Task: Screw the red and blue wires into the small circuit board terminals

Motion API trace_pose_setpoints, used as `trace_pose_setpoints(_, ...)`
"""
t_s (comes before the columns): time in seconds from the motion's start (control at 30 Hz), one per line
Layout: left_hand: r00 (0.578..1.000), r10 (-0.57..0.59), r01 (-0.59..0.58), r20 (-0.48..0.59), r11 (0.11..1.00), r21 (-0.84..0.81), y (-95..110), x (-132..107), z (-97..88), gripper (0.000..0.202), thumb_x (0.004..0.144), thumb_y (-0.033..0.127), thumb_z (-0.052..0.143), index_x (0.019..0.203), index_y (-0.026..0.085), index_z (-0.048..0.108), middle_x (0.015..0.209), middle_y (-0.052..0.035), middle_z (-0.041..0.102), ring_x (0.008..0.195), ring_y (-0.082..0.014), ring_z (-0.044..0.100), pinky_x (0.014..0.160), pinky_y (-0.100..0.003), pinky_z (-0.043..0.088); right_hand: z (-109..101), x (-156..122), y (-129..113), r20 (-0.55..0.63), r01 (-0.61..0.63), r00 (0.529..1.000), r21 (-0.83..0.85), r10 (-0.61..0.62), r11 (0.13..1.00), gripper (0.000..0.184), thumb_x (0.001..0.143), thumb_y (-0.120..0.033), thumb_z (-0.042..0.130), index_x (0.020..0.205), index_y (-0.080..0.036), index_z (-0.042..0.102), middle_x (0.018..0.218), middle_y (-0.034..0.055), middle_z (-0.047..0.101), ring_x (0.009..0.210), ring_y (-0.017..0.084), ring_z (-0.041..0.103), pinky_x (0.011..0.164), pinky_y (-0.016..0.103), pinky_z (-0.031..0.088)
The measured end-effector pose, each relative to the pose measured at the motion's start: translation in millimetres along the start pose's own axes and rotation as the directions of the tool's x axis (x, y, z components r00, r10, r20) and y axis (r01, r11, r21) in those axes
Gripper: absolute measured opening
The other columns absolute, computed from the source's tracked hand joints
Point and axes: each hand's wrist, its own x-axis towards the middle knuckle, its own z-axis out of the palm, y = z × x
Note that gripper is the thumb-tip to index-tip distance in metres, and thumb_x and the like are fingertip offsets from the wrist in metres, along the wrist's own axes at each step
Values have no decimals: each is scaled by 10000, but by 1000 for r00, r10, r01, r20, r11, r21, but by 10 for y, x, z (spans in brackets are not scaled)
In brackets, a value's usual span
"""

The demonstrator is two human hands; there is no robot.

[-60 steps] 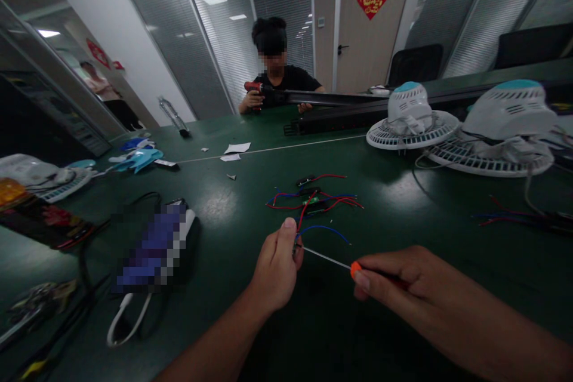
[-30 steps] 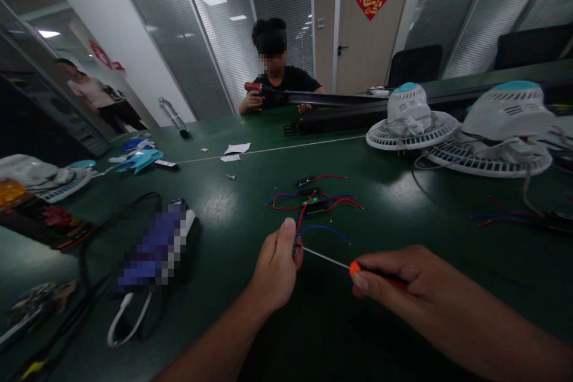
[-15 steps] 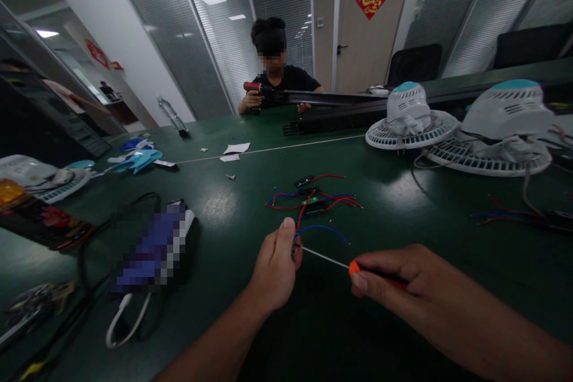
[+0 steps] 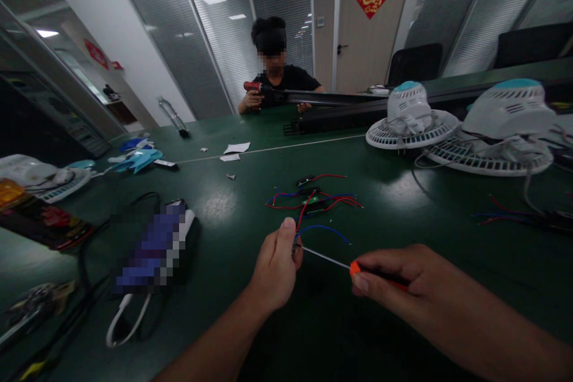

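Note:
My left hand (image 4: 278,262) pinches a small circuit board (image 4: 296,243) with red and blue wires coming off it; most of the board is hidden by my fingers. Closed around the orange and black handle of a screwdriver (image 4: 329,259) is my right hand (image 4: 403,286). The screwdriver's thin metal shaft points left, and its tip meets the board at my left fingertips. Just beyond lie several more small circuit boards (image 4: 314,205) with red and blue wires, loose on the green table (image 4: 215,328).
Across the table a person (image 4: 280,80) holds a red drill (image 4: 254,88) against a long black bar (image 4: 331,98). White fan parts (image 4: 412,125) lie at the right. At the left are a phone-like device (image 4: 152,250) with a cable, a can (image 4: 40,218) and keys (image 4: 36,307).
Both hands keep the same hold, and the screwdriver tip stays at the board. At the far left, a person in the background has gone out of sight.

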Motion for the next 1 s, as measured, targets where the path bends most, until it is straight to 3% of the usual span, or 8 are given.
trace_pose_setpoints(0.27, 1000, 4, -4, -12, 1000, -7, -16, 7, -3, 555, 888, 615, 387, 543, 190, 485, 481, 41, 418, 454, -107, 408, 462, -228, 330, 5, -10, 10, -1, -13, 1000, 14, 13, 1000, 397, 903, -529, 409, 741, -239, 625, 649, -35, 539, 562, 109, 447, 494, 240, 335)
trace_pose_setpoints(0.5, 999, 18, -18, 30, 1000, 21, 1, -1, 7, 579, 904, 606, 357, 515, 191, 466, 458, 44, 402, 444, -103, 389, 467, -235, 315, 35, 0, -21, -98, -47, 994, -27, 44, 999, 320, 864, -503, 487, 817, -259, 688, 687, -13, 661, 592, 137, 578, 529, 263, 400)
trace_pose_setpoints(0.77, 998, 41, -42, 46, 999, 20, -21, -1, 6, 589, 910, 611, 341, 510, 194, 456, 467, 41, 404, 457, -107, 391, 484, -246, 316, 58, 0, 35, -207, 43, 976, -83, -60, 996, 473, 926, -501, 368, 738, -235, 710, 612, 17, 646, 520, 141, 561, 463, 264, 376)
trace_pose_setpoints(1.0, 998, 34, -36, 61, 999, 35, 5, -5, 6, 596, 904, 633, 310, 514, 202, 444, 458, 48, 383, 443, -106, 366, 476, -255, 294, 39, -6, -10, -145, 46, 988, -95, -59, 994, 489, 928, -492, 327, 724, -238, 691, 659, 44, 674, 597, 171, 605, 486, 276, 382)
